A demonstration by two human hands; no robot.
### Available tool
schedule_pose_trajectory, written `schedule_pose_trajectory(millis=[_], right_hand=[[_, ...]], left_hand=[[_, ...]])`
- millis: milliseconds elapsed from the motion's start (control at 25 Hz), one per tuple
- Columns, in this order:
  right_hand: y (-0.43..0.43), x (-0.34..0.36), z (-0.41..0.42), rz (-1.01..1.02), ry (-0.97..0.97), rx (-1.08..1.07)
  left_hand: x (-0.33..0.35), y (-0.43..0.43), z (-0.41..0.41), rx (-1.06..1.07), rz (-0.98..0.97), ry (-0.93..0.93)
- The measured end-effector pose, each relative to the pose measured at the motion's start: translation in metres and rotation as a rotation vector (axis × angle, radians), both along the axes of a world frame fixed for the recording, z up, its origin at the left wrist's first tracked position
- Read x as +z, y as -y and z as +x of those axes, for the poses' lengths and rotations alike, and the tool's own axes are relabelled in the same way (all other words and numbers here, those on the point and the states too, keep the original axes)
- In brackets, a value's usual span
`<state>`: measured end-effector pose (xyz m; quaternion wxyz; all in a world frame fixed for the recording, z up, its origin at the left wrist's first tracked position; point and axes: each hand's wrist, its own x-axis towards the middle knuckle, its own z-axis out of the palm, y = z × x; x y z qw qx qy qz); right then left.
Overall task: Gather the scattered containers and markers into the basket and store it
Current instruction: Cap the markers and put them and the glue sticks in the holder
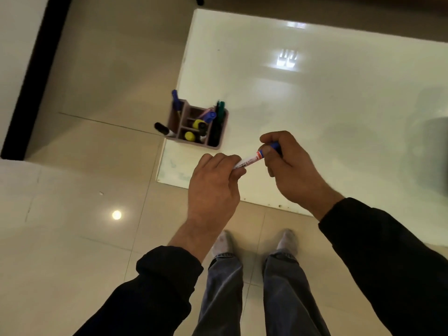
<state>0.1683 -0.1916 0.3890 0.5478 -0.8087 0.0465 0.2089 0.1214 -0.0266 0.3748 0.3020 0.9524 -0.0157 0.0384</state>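
A white marker (249,161) with a blue cap is held between both hands above the near corner of a whiteboard (315,105) lying on the floor. My left hand (213,187) grips the marker's barrel. My right hand (288,166) is closed around the blue cap end. A pinkish compartmented basket (218,144) stands on the board's left edge, just beyond my hands. It holds several markers with blue, green, yellow and black caps. A black-capped marker (163,129) leans out at its left side.
Glossy beige floor tiles (84,238) surround the board. A black strip (31,76) runs along the far left by a white wall. My legs and feet (254,251) stand just short of the board's near edge.
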Motion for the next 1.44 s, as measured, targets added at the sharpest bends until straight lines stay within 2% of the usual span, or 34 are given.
schedule_pose_trajectory(millis=[120, 280, 360, 480, 600, 880, 1240, 1440], right_hand=[[-0.057, 0.008, -0.008, 0.052, -0.012, -0.020], [-0.068, 0.020, 0.002, -0.052, 0.014, 0.097], [-0.075, 0.033, 0.014, -0.084, 0.098, 0.124], [-0.074, 0.059, 0.036, -0.117, 0.274, -0.012], [-0.072, 0.074, 0.068, -0.227, 0.435, -0.144], [-0.115, 0.032, 0.096, -0.516, 0.429, 0.175], [-0.140, 0.034, 0.090, -0.568, 0.505, 0.174], [-0.140, 0.032, 0.077, -0.630, 0.543, 0.310]], left_hand=[[0.007, -0.037, -0.009, 0.101, -0.043, -0.004], [0.010, -0.052, -0.009, 0.123, -0.106, -0.065], [0.016, -0.061, -0.004, 0.123, -0.154, -0.128], [0.018, -0.078, 0.001, 0.267, -0.230, -0.181], [0.013, -0.104, -0.002, 0.425, -0.203, -0.239], [-0.002, -0.120, -0.008, 0.432, -0.168, -0.306], [-0.014, -0.131, -0.005, 0.441, -0.165, -0.330], [-0.018, -0.138, -0.001, 0.454, -0.172, -0.343]])
